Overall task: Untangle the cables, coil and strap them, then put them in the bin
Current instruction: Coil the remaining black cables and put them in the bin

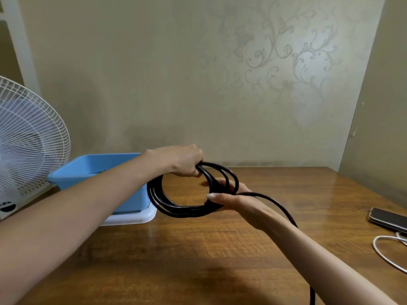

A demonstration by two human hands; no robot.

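A thick black cable (176, 209) is wound into several loops held above the wooden table (220, 249). My left hand (180, 160) grips the top of the coil with curled fingers. My right hand (233, 200) holds the coil's right side, thumb over the strands. The cable's loose tail runs from my right hand over my right forearm and down off the bottom edge of the view. The blue bin (88, 170) stands at the left on a white tray (136, 217), partly hidden by my left forearm.
A white fan (28, 137) stands at the far left beside the bin. A phone (388, 219) lies at the right edge of the table, with a thin white cable (383, 254) looped in front of it. The wall runs close behind the table.
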